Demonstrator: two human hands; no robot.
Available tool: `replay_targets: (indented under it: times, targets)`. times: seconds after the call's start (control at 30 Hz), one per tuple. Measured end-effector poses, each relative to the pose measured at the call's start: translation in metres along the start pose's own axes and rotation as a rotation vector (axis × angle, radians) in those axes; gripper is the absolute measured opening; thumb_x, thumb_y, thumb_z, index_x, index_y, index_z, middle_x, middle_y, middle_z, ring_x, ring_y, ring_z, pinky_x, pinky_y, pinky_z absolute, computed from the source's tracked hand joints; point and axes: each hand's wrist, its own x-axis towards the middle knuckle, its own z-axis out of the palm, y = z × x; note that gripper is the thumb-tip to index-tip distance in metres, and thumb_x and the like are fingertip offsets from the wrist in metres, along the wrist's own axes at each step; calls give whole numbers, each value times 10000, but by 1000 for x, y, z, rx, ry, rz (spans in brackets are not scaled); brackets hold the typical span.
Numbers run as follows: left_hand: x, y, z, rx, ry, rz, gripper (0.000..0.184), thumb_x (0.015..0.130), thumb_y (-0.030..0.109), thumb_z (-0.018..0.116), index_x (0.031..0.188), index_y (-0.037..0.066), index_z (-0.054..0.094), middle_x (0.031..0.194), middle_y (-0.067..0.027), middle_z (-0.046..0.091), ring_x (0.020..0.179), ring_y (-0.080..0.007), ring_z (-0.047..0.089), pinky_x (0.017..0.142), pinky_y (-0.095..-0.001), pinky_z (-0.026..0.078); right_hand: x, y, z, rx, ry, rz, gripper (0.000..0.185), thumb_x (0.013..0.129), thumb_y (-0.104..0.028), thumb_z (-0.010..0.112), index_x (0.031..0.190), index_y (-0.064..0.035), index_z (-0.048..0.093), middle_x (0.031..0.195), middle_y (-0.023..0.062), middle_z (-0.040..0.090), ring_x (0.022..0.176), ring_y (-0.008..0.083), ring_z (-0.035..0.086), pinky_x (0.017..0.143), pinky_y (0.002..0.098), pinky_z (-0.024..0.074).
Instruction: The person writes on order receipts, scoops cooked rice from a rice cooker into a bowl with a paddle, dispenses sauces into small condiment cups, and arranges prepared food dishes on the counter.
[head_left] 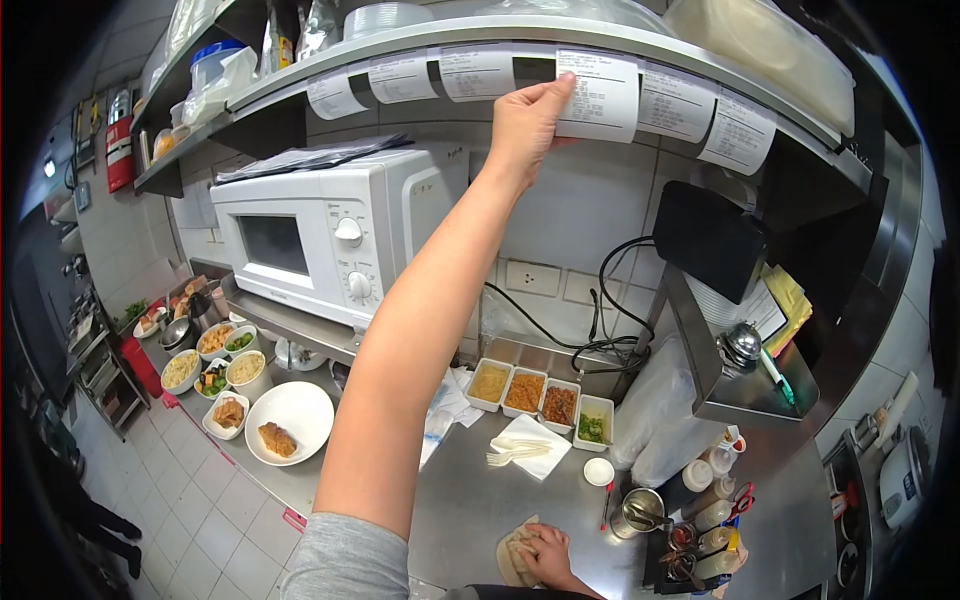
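My left hand (525, 125) is raised to the upper shelf's edge, its thumb and fingers pinching a printed order slip (607, 100). More order slips hang beside it, among them a neighbouring slip (678, 102) and an end slip (738, 132). Low in the view, my right hand (547, 553) presses on a beige cloth (514, 556) against the steel counter (455, 530), fingers curled over it. Nearest to that hand are a red pen (606, 507) and a metal container (640, 513) with utensils in it.
A white microwave (300, 230) stands on a ledge at left. Below it are filled bowls and a white plate (312, 410) with a browned piece of food. Small topping tubs (522, 392), napkins with forks (530, 447), and sauce bottles (690, 485) occupy the counter. A service bell (741, 345) sits right.
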Motion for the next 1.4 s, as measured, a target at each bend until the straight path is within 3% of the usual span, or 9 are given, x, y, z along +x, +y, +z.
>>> replay_targets:
  times: [0.2, 0.3, 0.7, 0.8, 1.1, 1.2, 1.3, 1.37, 1.4]
  targets:
    - [-11, 8, -11, 35, -25, -7, 264, 804, 150, 667, 1013, -11, 648, 911, -97, 671, 777, -166, 663, 695, -311, 565, 0, -1, 1, -26, 12, -14, 185, 707, -209, 690, 852, -95, 671, 1152, 26, 564, 1105, 253, 470, 924, 410, 303]
    - [-12, 8, -13, 15, -9, -10, 258, 775, 139, 666, 988, -6, 669, 847, -83, 667, 719, -128, 626, 648, -297, 552, 0, -2, 2, -31, 21, -19, 185, 702, -205, 691, 847, -91, 669, 1149, 28, 566, 1101, 253, 472, 924, 410, 303]
    - [-10, 5, -14, 10, -8, -57, 283, 809, 156, 650, 1027, -24, 637, 914, -112, 671, 771, -183, 669, 708, -313, 564, 0, -3, 2, -20, 30, -16, 163, 703, -205, 688, 809, -83, 661, 1141, 37, 572, 1093, 256, 471, 926, 410, 301]
    - [-12, 6, -12, -13, 19, -38, 229, 762, 124, 650, 942, -16, 672, 829, -85, 667, 687, -132, 619, 626, -301, 542, 0, -2, 3, -25, 31, -15, 165, 700, -203, 687, 808, -81, 662, 1141, 38, 573, 1088, 258, 472, 924, 410, 300]
    - [-16, 6, -13, -19, 32, -53, 215, 748, 85, 652, 932, -23, 674, 769, -51, 651, 667, -103, 593, 640, -294, 542, 0, -3, 5, -23, 54, -14, 167, 694, -202, 689, 805, -81, 655, 1132, 39, 577, 1076, 255, 479, 919, 409, 304]
    - [-20, 6, -16, -12, 4, -82, 311, 745, 81, 651, 1037, -27, 635, 894, -68, 652, 752, -104, 598, 696, -305, 533, 1, -3, 4, -22, 56, -16, 168, 683, -187, 694, 800, -79, 643, 1121, 47, 581, 1061, 260, 486, 912, 409, 310]
    - [-43, -13, -30, 47, 76, 50, 475, 753, 82, 651, 1202, -4, 526, 1025, -75, 616, 862, -108, 588, 744, -306, 509, 1, -3, 6, 2, 77, -8, 172, 663, -163, 704, 788, -78, 622, 1101, 56, 586, 1038, 267, 492, 900, 412, 316]
    - [-98, -22, -53, -31, -47, -113, 652, 811, 184, 647, 1360, 44, 323, 1204, -84, 557, 1022, -170, 576, 787, -324, 477, -1, 3, 11, 69, 93, 22, 162, 662, -163, 695, 737, -67, 588, 1018, 83, 594, 995, 289, 508, 903, 429, 323]
    - [-138, -19, -65, -122, -131, -248, 630, 842, 210, 628, 1366, 61, 311, 1205, -91, 557, 1031, -170, 573, 791, -324, 482, 0, 6, 14, 98, 122, 15, 172, 661, -161, 697, 719, -61, 570, 977, 93, 595, 961, 295, 513, 884, 430, 332]
